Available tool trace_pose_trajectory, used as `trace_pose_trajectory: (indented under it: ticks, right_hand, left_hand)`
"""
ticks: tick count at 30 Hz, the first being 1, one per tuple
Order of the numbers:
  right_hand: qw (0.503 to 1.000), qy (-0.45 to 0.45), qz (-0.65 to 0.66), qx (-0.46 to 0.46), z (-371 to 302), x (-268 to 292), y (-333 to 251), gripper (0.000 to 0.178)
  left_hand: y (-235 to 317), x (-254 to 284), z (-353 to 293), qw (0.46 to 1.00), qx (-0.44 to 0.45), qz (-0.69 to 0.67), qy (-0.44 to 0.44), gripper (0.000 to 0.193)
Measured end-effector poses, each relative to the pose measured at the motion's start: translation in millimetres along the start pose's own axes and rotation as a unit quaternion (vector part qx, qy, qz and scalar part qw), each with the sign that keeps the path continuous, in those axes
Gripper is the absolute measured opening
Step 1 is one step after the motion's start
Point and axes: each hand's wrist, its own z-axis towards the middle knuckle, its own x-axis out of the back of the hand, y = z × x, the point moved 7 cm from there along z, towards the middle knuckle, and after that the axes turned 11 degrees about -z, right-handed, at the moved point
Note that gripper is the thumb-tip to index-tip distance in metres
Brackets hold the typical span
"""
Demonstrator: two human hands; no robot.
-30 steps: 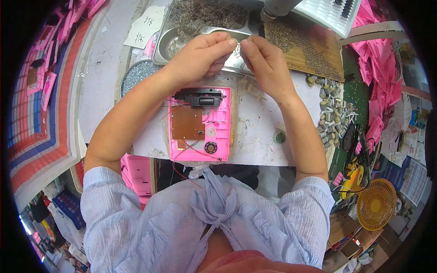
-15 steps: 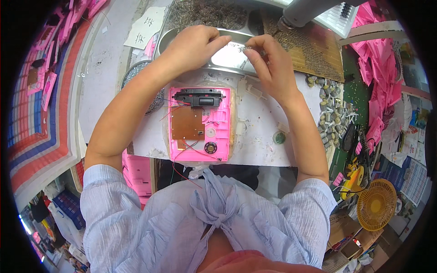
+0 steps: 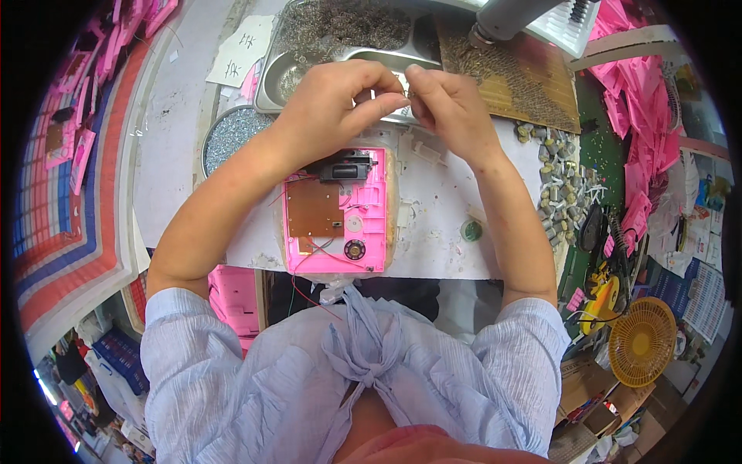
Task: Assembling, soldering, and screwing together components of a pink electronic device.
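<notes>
Over the near edge of a metal tray (image 3: 267,87), my left hand (image 3: 340,100) and my right hand (image 3: 456,112) meet at the fingertips. Small wiry metal pieces are pinched in my right hand, mostly hidden by the fingers. The left thumb and forefinger are closed beside them; what they grip, if anything, cannot be made out. Below the hands lies a pink plastic housing (image 3: 376,232) with a brown circuit board (image 3: 315,209), a black rectangular part (image 3: 348,168), a small round speaker (image 3: 355,249) and loose thin wires. Neither hand touches the housing.
Tangled wiry metal pieces (image 3: 340,27) heap the tray's far compartment. A round dish of small screws (image 3: 236,135) stands left, partly behind my left forearm. Cardboard (image 3: 510,77) with metal bits, several small cylindrical motors (image 3: 556,182) and a yellow basket (image 3: 641,340) are right.
My hands have come together and nearer to me, from apart over the tray. The left hand now covers part of the black part. The screw dish shows more.
</notes>
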Motion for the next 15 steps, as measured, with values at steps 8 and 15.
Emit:
trace_pose_trajectory:
  ticks: [8, 15]
  right_hand:
    - [0.995, 0.068, -0.01, 0.074, -5.0, 0.6, -11.2, 0.039]
    - [0.973, 0.167, -0.062, 0.146, -7.7, 14.5, -22.4, 0.025]
  left_hand:
    - [-25.7, -8.1, -11.9, 0.926, 0.23, -0.299, -0.004, 0.021]
    - [-34.7, -4.5, -9.6, 0.926, 0.236, -0.293, -0.021, 0.025]
